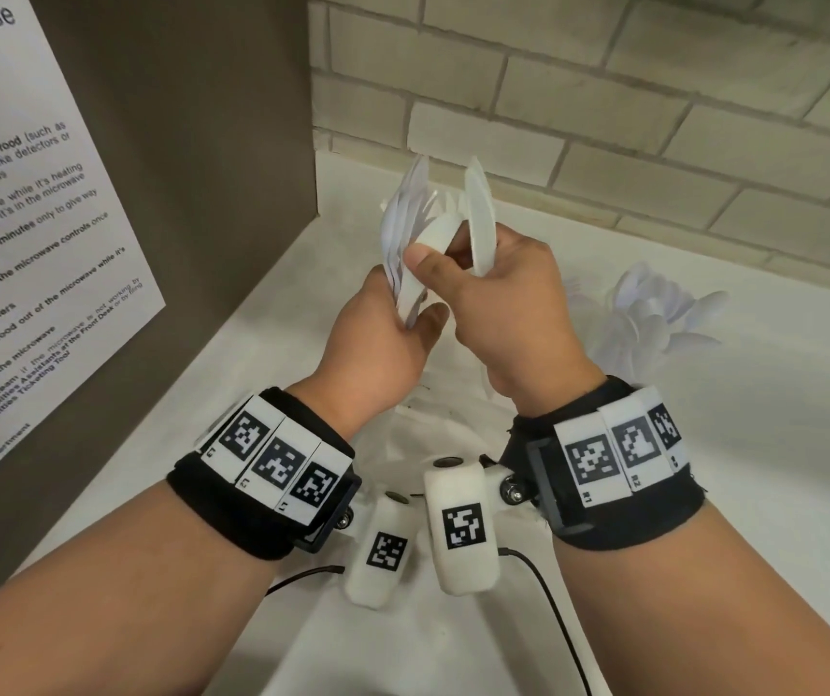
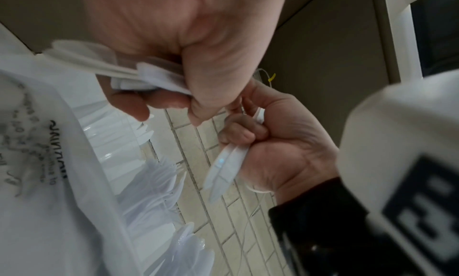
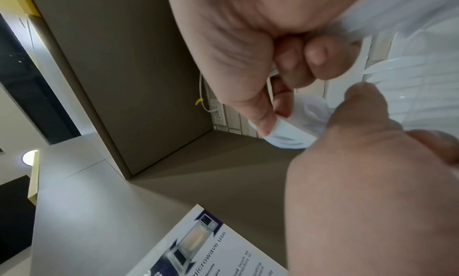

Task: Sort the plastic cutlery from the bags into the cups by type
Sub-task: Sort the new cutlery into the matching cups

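Note:
Both hands are raised above the white counter [image 1: 704, 444], close together. My left hand [image 1: 413, 319] grips a bundle of white plastic cutlery [image 1: 403, 218] by the handles, with the heads fanning upward. The same bundle [image 2: 149, 78] shows in its fist in the left wrist view. My right hand [image 1: 453, 263] holds two white spoons [image 1: 481, 218] in its curled fingers, and its thumb presses on one piece of the left bundle. Their handles [image 2: 223, 168] stick out below the right fist. A cup of spoons [image 1: 654, 319] stands to the right.
A printed plastic bag [image 2: 37, 142] lies on the counter under the hands. More cutlery in cups [image 2: 159, 174] stands along the tiled wall [image 1: 603, 118]. A brown panel with a microwave notice [image 1: 26, 218] closes the left side. Black cables [image 1: 548, 595] trail near the front.

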`<state>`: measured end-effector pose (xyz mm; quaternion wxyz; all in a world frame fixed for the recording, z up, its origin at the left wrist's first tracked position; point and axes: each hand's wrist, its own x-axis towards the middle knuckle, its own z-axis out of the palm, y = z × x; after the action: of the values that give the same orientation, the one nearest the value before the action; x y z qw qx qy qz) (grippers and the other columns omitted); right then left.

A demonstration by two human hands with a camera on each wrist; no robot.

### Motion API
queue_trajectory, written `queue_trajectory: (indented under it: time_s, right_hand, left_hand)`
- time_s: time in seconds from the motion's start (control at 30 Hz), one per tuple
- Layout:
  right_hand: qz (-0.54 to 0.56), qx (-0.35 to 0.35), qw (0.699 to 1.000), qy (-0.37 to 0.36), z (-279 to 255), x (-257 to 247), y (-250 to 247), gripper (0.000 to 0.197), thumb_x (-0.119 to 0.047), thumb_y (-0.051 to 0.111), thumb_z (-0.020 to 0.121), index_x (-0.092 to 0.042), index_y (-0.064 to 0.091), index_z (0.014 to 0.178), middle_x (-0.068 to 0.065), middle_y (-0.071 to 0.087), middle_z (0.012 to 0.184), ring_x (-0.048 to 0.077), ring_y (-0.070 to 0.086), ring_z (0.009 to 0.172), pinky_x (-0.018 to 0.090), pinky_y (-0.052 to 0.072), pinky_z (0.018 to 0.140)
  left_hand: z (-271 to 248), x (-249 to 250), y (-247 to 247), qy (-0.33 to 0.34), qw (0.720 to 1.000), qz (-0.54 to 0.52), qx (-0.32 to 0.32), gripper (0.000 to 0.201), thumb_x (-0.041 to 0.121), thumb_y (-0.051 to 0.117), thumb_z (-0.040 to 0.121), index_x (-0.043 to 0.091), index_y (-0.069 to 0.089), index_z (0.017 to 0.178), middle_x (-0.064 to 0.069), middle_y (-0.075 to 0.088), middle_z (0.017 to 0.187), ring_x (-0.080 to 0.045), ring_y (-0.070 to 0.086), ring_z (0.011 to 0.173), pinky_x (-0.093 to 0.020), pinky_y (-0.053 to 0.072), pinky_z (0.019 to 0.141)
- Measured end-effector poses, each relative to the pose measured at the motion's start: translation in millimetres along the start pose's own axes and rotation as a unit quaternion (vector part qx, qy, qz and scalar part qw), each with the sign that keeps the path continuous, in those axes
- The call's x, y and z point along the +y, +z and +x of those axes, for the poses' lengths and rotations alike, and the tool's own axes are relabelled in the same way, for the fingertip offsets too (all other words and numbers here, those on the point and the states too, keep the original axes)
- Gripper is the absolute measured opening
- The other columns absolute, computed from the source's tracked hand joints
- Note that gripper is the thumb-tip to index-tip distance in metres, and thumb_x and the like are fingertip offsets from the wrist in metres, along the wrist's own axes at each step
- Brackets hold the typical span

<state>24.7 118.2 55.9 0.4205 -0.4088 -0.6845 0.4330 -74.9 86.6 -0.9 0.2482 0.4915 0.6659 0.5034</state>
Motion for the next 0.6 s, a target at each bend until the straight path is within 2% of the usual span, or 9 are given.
queue_trajectory:
  time_s: [0.07, 0.13, 0.2, 0.3, 0.5, 0.57, 0.6]
  right_hand:
    - [0.015, 0.013, 1.000, -0.002, 0, -3, -3, 0.028, -0.018, 0.077, 0.079, -0.006, 0.055, 0.066, -0.001, 0.049, 0.053, 0.010, 0.041, 0.043, 0.025, 0.036, 0.047]
    - [0.020, 0.022, 1.000, -0.007, -1, -6, -5, 0.032, -0.017, 0.078, 0.077, -0.013, 0.051, 0.060, -0.005, 0.046, 0.050, 0.009, 0.039, 0.041, 0.023, 0.035, 0.048]
    - [0.019, 0.022, 0.999, -0.018, -3, -9, -6, 0.033, -0.018, 0.079, 0.077, -0.014, 0.051, 0.059, -0.009, 0.046, 0.047, 0.006, 0.040, 0.040, 0.022, 0.036, 0.047]
    - [0.013, 0.035, 0.999, -0.027, -3, -13, -8, 0.031, -0.020, 0.075, 0.081, -0.011, 0.051, 0.063, -0.012, 0.044, 0.044, 0.005, 0.040, 0.039, 0.022, 0.035, 0.048]
    - [0.029, 0.055, 0.997, -0.045, 4, -17, -12, 0.011, -0.023, 0.057, 0.094, -0.019, 0.055, 0.083, -0.009, 0.053, 0.064, 0.007, 0.047, 0.054, 0.026, 0.037, 0.056]
    - [0.049, 0.080, 0.994, -0.052, 6, -21, -13, 0.009, -0.026, 0.049, 0.097, -0.021, 0.050, 0.089, -0.003, 0.065, 0.071, 0.005, 0.052, 0.055, 0.026, 0.039, 0.055]
    - [0.071, 0.095, 0.991, -0.058, 7, -26, -16, 0.009, -0.025, 0.046, 0.099, -0.020, 0.048, 0.092, -0.001, 0.068, 0.071, 0.004, 0.055, 0.055, 0.024, 0.039, 0.053]
  left_hand:
    - [-1, 2, 0, 0.014, 1.000, 0.008, -0.003, 0.042, 0.031, 0.056, 0.093, 0.017, 0.043, 0.131, -0.001, 0.066, 0.108, -0.017, 0.064, 0.092, -0.033, 0.055, 0.079]
    - [-1, 4, -1, 0.031, 0.999, 0.026, 0.003, 0.041, 0.030, 0.054, 0.095, 0.014, 0.041, 0.130, -0.004, 0.066, 0.106, -0.018, 0.064, 0.091, -0.029, 0.052, 0.074]
    - [1, 5, -3, 0.043, 0.998, 0.042, 0.017, 0.040, 0.031, 0.053, 0.095, 0.014, 0.041, 0.130, -0.004, 0.066, 0.103, -0.019, 0.063, 0.090, -0.027, 0.051, 0.071]
    - [3, 5, -4, 0.047, 0.998, 0.046, 0.017, 0.040, 0.033, 0.054, 0.094, 0.014, 0.042, 0.128, -0.004, 0.066, 0.104, -0.020, 0.064, 0.091, -0.034, 0.054, 0.077]
    - [3, 3, -3, 0.044, 0.997, 0.056, 0.015, 0.032, 0.032, 0.057, 0.093, 0.010, 0.048, 0.114, -0.001, 0.062, 0.091, -0.019, 0.059, 0.079, -0.025, 0.040, 0.062]
    - [2, 1, -3, 0.038, 0.998, 0.051, 0.005, 0.029, 0.032, 0.057, 0.093, 0.010, 0.050, 0.110, 0.001, 0.060, 0.086, -0.018, 0.058, 0.076, -0.022, 0.041, 0.060]
    - [2, -2, -4, 0.029, 0.999, 0.043, -0.004, 0.028, 0.033, 0.057, 0.093, 0.011, 0.051, 0.109, 0.001, 0.060, 0.085, -0.018, 0.059, 0.076, -0.021, 0.046, 0.062]
